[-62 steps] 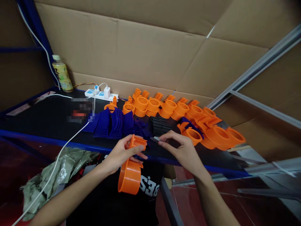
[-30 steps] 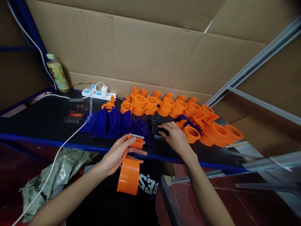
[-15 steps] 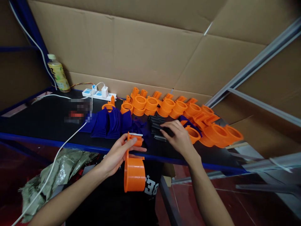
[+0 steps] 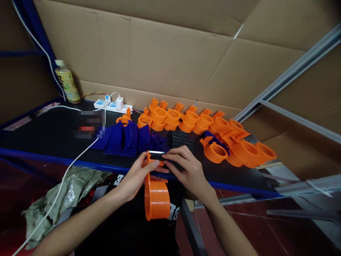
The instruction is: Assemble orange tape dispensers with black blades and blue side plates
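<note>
Head view gives me the worktop (image 4: 53, 140), orange holders (image 4: 159, 125) at eleven to two o'clock; a held holder (image 4: 159, 201) at six, clamped by my left hand (image 4: 138, 174); my right hand (image 4: 188, 170) beside it (grip unclear, I can't tell); black pieces (image 4: 181, 138) seemingly unused at one; toothed strip (image 4: 156, 152) apparently seated.

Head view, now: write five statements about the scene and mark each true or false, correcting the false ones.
1. The left hand holds an orange ring-shaped part. True.
2. The stacked flat pieces are green. False: these flat pieces are dark blue.
3. The right hand is beside the serrated strip. True.
4. Nothing is plugged into the power strip. False: a white charger sits in it.
5. The bottle stands left of the power strip in the picture. True.
</note>
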A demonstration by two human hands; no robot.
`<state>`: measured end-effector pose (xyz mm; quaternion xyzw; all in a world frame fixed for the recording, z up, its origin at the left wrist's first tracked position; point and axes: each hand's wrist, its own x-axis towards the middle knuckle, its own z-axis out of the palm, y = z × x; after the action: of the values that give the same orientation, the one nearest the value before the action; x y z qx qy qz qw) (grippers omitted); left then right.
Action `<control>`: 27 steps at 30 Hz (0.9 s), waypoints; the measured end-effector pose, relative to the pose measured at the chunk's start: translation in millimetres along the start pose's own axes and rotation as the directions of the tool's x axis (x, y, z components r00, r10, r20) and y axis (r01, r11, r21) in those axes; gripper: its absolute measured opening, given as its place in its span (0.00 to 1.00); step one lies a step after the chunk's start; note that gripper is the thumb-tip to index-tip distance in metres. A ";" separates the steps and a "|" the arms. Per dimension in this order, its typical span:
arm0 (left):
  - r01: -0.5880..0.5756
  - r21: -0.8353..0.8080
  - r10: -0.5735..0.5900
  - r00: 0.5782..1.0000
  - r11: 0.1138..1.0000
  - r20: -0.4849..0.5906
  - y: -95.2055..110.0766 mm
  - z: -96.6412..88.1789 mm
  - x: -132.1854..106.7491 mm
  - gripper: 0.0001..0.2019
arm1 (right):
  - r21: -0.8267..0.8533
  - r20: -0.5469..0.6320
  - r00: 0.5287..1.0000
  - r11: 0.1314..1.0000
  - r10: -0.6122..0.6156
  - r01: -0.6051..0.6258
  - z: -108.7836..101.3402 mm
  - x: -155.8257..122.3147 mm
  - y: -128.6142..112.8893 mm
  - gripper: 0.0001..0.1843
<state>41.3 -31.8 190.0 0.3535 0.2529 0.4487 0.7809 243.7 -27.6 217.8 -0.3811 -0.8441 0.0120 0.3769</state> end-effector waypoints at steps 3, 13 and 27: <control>-0.008 0.024 0.008 1.000 1.000 -0.023 1.2 -0.4 0.0 0.16 | 0.011 -0.066 0.994 0.997 0.083 -0.082 11.2 -4.0 -4.8 0.11; -0.003 0.125 0.014 0.996 0.992 -0.088 0.5 -8.6 1.2 0.17 | -0.110 -0.060 0.998 0.993 -0.037 0.030 28.8 -19.7 -17.5 0.30; 0.100 -0.082 -0.107 0.991 0.992 -0.078 12.9 -9.2 -0.9 0.18 | -0.028 -0.082 0.992 0.995 -0.097 0.095 23.2 -13.6 -32.8 0.25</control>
<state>27.6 -25.1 194.4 0.2906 0.2852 0.4312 0.8052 213.7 -53.5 202.8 -0.3446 -0.8452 -0.0321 0.4073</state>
